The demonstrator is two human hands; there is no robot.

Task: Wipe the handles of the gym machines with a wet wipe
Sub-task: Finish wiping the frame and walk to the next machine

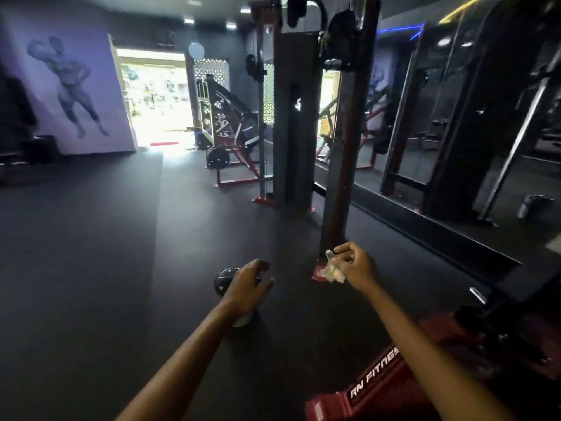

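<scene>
Your right hand (pixel 353 264) pinches the crumpled wet wipe (pixel 333 268); left hand (pixel 247 288) grips a bottle (pixel 224 279). Unfold the wipe before wrapping a cable machine (pixel 349 117) handle.

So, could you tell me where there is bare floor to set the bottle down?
Bare dark floor spreads left of the left hand, which holds the bottle, out to the purple wall. It is crowded to the right: the cable machine's post stands beyond the right hand holding the wipe, and a red machine base lies below.
</scene>
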